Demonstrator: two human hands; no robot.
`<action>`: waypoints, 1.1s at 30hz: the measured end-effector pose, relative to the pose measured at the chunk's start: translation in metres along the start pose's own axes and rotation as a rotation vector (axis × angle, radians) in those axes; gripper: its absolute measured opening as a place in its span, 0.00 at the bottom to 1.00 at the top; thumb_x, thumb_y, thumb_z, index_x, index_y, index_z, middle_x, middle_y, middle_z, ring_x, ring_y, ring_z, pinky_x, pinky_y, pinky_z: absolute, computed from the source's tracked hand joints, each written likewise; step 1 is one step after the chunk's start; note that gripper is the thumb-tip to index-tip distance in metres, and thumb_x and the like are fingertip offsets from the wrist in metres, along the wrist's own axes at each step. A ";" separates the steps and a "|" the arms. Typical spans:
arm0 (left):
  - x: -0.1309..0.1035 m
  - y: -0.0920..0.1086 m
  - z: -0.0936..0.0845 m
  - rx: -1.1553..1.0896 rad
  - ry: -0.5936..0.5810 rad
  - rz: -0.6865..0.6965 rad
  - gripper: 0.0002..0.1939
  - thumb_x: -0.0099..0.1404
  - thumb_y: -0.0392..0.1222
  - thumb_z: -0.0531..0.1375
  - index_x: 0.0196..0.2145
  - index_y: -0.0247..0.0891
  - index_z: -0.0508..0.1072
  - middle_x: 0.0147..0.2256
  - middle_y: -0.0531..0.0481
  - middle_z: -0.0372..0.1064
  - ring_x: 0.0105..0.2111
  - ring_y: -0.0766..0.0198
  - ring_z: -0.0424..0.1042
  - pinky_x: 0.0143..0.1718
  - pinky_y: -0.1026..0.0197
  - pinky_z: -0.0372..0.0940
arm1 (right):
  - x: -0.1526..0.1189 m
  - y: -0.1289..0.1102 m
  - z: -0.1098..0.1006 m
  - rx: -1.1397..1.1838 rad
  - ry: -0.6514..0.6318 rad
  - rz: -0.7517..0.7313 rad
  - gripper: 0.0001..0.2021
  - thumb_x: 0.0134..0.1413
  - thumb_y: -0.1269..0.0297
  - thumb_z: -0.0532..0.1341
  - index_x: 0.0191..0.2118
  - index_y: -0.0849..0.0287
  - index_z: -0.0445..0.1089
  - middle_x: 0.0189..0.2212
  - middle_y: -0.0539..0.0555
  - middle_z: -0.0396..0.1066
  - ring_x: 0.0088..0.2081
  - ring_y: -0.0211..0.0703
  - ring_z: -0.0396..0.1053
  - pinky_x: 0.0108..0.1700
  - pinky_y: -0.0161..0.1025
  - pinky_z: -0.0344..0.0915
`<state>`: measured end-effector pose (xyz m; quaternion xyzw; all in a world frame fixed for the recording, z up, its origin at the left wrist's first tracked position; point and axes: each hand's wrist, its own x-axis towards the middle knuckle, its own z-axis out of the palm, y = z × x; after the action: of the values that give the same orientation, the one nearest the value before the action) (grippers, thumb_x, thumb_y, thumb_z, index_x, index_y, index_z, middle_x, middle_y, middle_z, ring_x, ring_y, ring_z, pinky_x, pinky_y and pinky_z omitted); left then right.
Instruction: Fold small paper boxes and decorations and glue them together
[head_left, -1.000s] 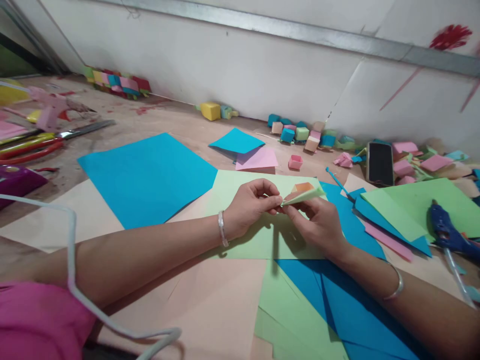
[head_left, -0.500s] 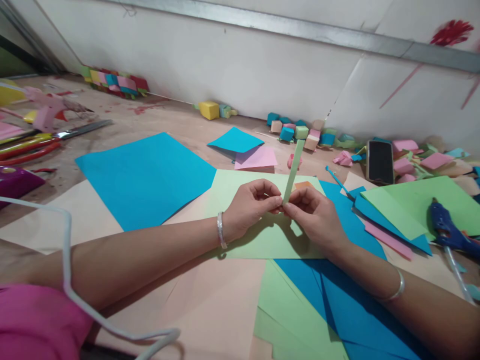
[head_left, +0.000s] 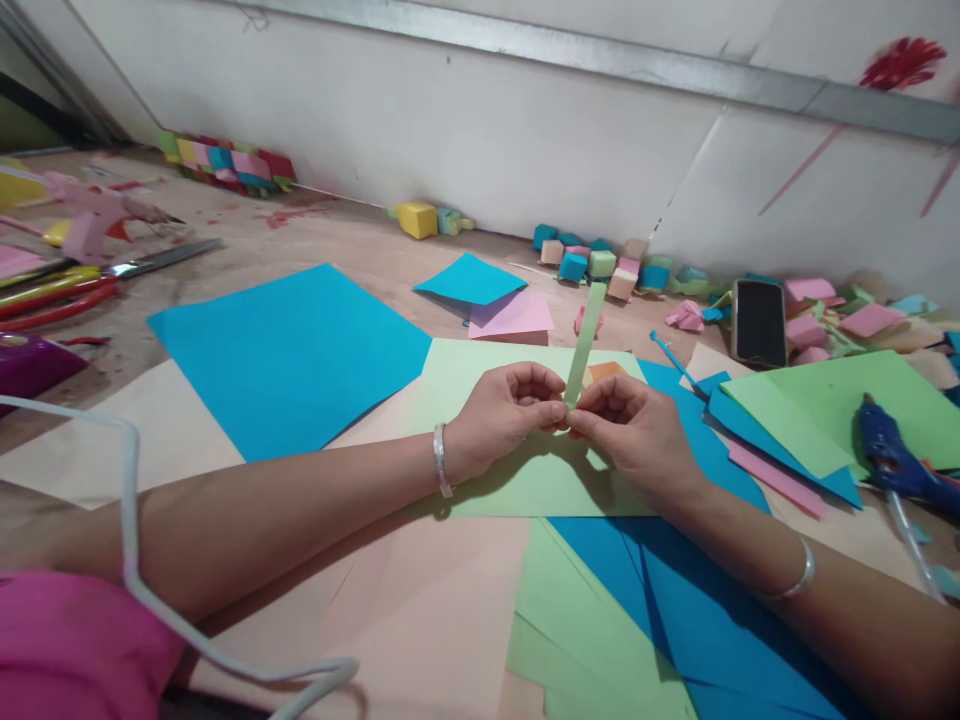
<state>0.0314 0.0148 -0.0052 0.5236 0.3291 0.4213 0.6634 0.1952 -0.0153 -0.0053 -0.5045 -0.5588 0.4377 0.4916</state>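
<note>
A narrow light green paper strip (head_left: 585, 340) stands nearly upright, leaning slightly right, its lower end pinched between the fingertips of both hands. My left hand (head_left: 510, 410) is closed on it from the left, thumb and forefinger meeting. From the right my right hand (head_left: 634, 425) is closed on the same end. The fingertips of both hands touch or nearly touch, hiding the strip's very bottom. Beneath them lies a pale green sheet (head_left: 495, 485), with a small orange piece (head_left: 606, 371) behind my right hand's fingers.
Blue sheets (head_left: 292, 360) lie left and lower right. A blue glue gun (head_left: 892, 450) and phone (head_left: 759, 322) are at right, scissors (head_left: 161, 258) at far left. Small paper cubes (head_left: 574, 267) line the wall. A white cable (head_left: 129, 500) crosses my left arm.
Both hands still pinch the strip's lower end. The strip has shifted very slightly left and down; little else differs.
</note>
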 end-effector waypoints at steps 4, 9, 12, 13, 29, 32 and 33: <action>-0.001 0.002 0.001 0.044 -0.005 0.005 0.06 0.52 0.33 0.67 0.29 0.31 0.73 0.26 0.51 0.71 0.26 0.69 0.70 0.31 0.65 0.66 | -0.001 0.000 0.002 0.048 -0.028 0.010 0.08 0.42 0.69 0.69 0.30 0.58 0.70 0.24 0.48 0.72 0.28 0.37 0.71 0.31 0.34 0.67; -0.002 0.001 0.001 0.063 -0.004 0.031 0.05 0.51 0.31 0.66 0.27 0.32 0.73 0.26 0.51 0.71 0.26 0.69 0.70 0.30 0.65 0.67 | -0.002 -0.001 0.002 0.032 -0.023 0.008 0.04 0.43 0.73 0.64 0.28 0.58 0.71 0.23 0.46 0.70 0.25 0.34 0.68 0.28 0.32 0.63; -0.001 0.000 0.001 0.080 -0.030 0.029 0.03 0.52 0.29 0.64 0.27 0.32 0.74 0.26 0.52 0.70 0.26 0.70 0.69 0.30 0.66 0.67 | -0.002 0.000 0.001 0.023 -0.020 -0.014 0.06 0.40 0.76 0.62 0.26 0.57 0.69 0.20 0.45 0.66 0.23 0.33 0.64 0.24 0.32 0.59; -0.001 -0.001 0.001 0.086 -0.043 0.029 0.03 0.53 0.28 0.63 0.28 0.32 0.74 0.26 0.52 0.70 0.25 0.71 0.69 0.30 0.67 0.66 | -0.002 0.000 0.000 0.022 -0.020 -0.020 0.06 0.39 0.76 0.62 0.25 0.57 0.69 0.20 0.45 0.65 0.22 0.33 0.63 0.24 0.32 0.58; -0.002 -0.002 0.000 0.169 -0.022 0.035 0.06 0.52 0.33 0.66 0.29 0.33 0.72 0.26 0.52 0.69 0.26 0.69 0.68 0.30 0.65 0.66 | -0.001 0.002 -0.003 -0.231 -0.033 -0.134 0.04 0.48 0.72 0.60 0.30 0.57 0.70 0.25 0.48 0.69 0.27 0.38 0.66 0.28 0.35 0.62; -0.002 -0.002 0.000 0.168 -0.015 0.057 0.09 0.51 0.33 0.67 0.30 0.33 0.71 0.27 0.52 0.68 0.27 0.69 0.67 0.30 0.66 0.65 | -0.002 0.003 -0.002 -0.225 -0.044 -0.147 0.05 0.48 0.71 0.61 0.33 0.56 0.69 0.26 0.48 0.68 0.28 0.38 0.66 0.29 0.36 0.63; -0.002 -0.002 0.001 0.171 -0.017 0.063 0.09 0.51 0.33 0.67 0.30 0.33 0.71 0.27 0.52 0.68 0.27 0.70 0.67 0.30 0.66 0.64 | -0.002 0.002 -0.002 -0.229 -0.045 -0.150 0.05 0.48 0.71 0.61 0.33 0.56 0.68 0.25 0.48 0.67 0.27 0.38 0.66 0.28 0.36 0.62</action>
<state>0.0315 0.0125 -0.0073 0.5919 0.3414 0.4081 0.6054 0.1975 -0.0167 -0.0076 -0.5041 -0.6521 0.3445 0.4494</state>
